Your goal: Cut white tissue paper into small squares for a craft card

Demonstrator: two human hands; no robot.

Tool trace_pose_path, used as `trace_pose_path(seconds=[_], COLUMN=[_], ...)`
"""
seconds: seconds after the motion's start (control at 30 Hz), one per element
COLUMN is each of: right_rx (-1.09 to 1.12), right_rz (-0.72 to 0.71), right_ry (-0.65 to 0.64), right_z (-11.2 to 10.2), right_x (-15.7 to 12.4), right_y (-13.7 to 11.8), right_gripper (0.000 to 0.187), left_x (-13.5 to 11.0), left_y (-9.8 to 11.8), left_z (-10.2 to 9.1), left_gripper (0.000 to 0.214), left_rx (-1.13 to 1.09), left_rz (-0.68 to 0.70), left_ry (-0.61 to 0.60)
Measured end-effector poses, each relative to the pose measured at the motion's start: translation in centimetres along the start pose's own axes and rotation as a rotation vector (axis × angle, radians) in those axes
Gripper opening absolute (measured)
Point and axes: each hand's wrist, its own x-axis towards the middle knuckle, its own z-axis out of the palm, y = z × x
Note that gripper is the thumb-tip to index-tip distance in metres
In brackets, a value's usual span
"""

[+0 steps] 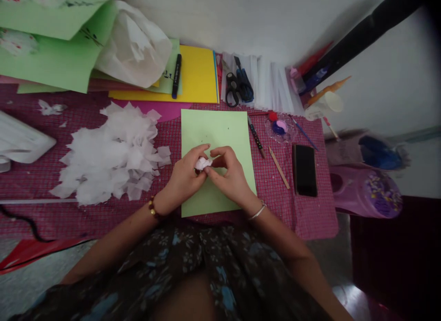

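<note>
A small crumpled piece of white tissue paper point(203, 163) is pinched between my two hands. My left hand point(186, 174) closes its thumb and fingers round the left side of it. From the right, the thumb and fingertips of my right hand point(229, 174) press on its other edge. Beneath both hands lies a light green paper sheet point(215, 128), with a few tiny dark specks on it. Left of the hands spreads a loose heap of white tissue paper pieces point(113, 151).
Right of the sheet are a dark patterned knife-like tool point(256, 136), a wooden stick point(279, 168), a glass dish of paint point(279, 127) and a phone point(305, 170). Behind lie scissors point(232, 88), a black marker point(177, 76) and yellow paper point(198, 75). A white appliance point(24, 139) stands far left.
</note>
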Motion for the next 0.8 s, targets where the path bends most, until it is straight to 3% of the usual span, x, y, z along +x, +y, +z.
trace_pose_path(seconds=[0.07,0.17,0.37,0.47,0.57,0.67,0.8], right_rx=[-0.012,0.052,0.473,0.611,0.625,0.534,0.480], right_rz=[-0.028,-0.014,0.300,0.385,0.400,0.337,0.256], right_ry=[-0.016,0.017,0.026,0.048,0.032,0.047,0.126], right_z=[-0.1,-0.3,-0.2,0.1,0.3,0.3,0.0], right_x=[0.2,0.4,0.7,0.8,0.6,0.4,0.3], right_y=[0.2,0.4,0.7,1.0,1.2,0.9,0.5], right_gripper=[0.010,0.009,0.012,0.014,0.017,0.017,0.014], left_x=[-0.1,-0.1,0.5,0.7,0.7,0.8,1.0], left_y=[0.2,0.4,0.5,0.5,0.4,0.3,0.3], left_z=[0.0,0.0,-0.5,-0.7,-0.8,-1.0,-1.1], left_gripper=[0.050,0.040,0.027,0.023,0.018,0.014,0.026], left_rx=[-0.084,-0.351,-0.918,-1.078,-1.066,-0.884,-0.704], left_rz=[-0.034,-0.171,-0.498,-0.559,-0.574,-0.568,-0.456], left_ry=[-0.009,0.010,0.035,0.022,0.039,0.028,-0.115])
